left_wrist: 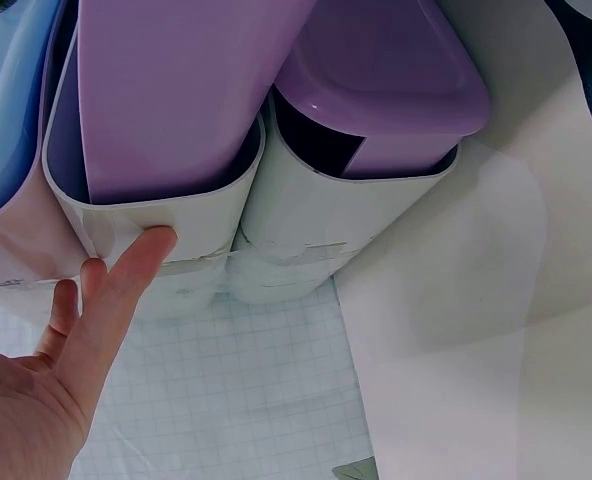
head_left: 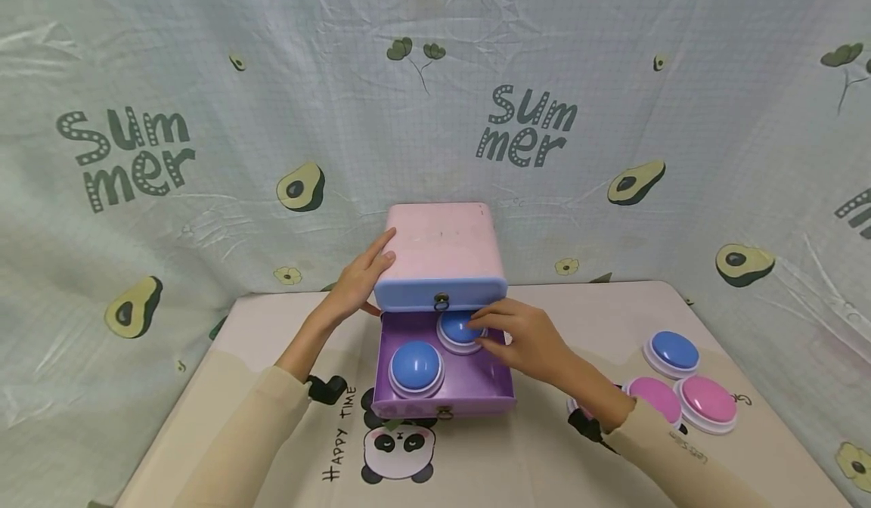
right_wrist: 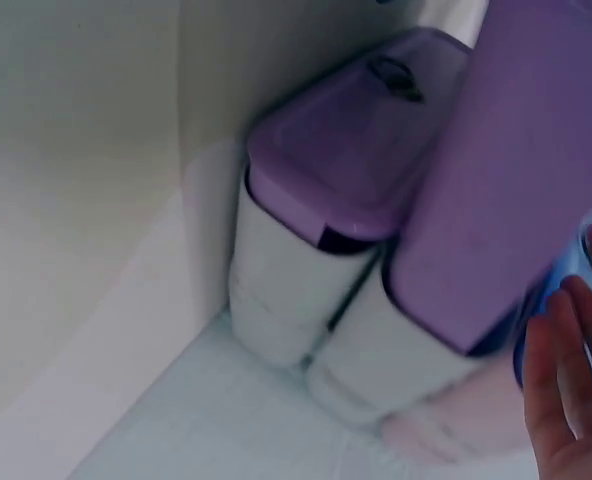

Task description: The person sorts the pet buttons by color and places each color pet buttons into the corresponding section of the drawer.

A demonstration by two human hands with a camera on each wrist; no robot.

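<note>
A small drawer cabinet [head_left: 442,240] with a pink top stands near the back of the table. Its purple drawer [head_left: 469,383], below the blue drawer [head_left: 445,294], is pulled out and holds two blue dome push buttons. One push button [head_left: 416,366] sits front left; the other push button [head_left: 454,328] is at the back right, partly under the blue front. My right hand [head_left: 527,338] reaches over the drawer's right side, fingertips on that back button. My left hand [head_left: 354,285] rests against the cabinet's left side; the left wrist view shows an extended finger [left_wrist: 141,262] touching the pale casing.
On the table's right lie a blue push button [head_left: 674,351] and pink push buttons [head_left: 709,401], some partly behind my right forearm. Below the extended drawer, another purple drawer [right_wrist: 346,150] protrudes slightly. A printed curtain [head_left: 435,137] hangs close behind the cabinet.
</note>
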